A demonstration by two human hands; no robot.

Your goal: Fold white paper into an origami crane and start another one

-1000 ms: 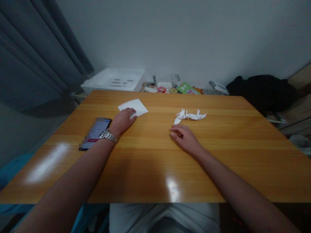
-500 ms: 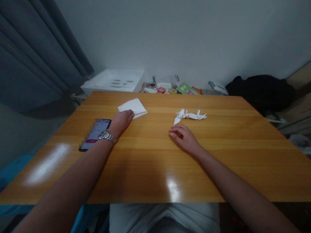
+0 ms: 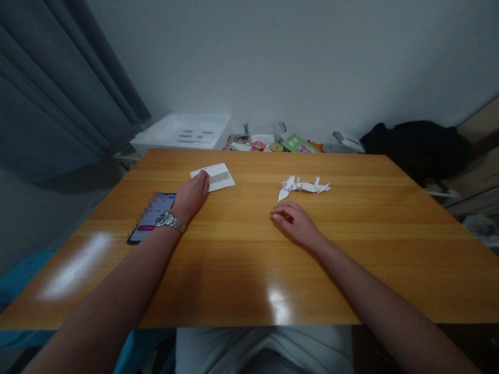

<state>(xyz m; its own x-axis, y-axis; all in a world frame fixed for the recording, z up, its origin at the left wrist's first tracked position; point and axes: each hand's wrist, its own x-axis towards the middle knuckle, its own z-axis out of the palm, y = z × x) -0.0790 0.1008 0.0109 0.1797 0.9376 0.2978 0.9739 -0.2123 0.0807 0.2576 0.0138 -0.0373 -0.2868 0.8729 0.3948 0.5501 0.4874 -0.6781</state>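
Head view: left of centre in the frame, left hand (image 3: 192,197) at the lower-left part of a white notebook sheet (image 3: 223,182). Up and to the right from the knuckles, most of the visible paper, with a row of punched holes along the upper-left edge and a greyish band across the middle, perhaps a fold's shaded inside. Long axis seemingly left to right, rising slightly towards the right; full outline impossible to tell, with one corner behind the hand. Fingers close together, bent over the paper and touching; cannot tell whether pinching an edge or merely resting on top.

Right of centre and lower, right hand (image 3: 295,221), well apart from the sheet. Loosely curled, with a gap between thumb and forefinger and nothing held. Far closer to the origami cranes (image 3: 307,187), strung out left to right just above the fingertips, lower-left tip near but not touching.

Left hand thus much the nearer to the sheet. Just below that wrist, with its metal-band wristwatch (image 3: 170,222), a smartphone (image 3: 154,215), partly behind the forearm, flat on the wooden table (image 3: 234,270).
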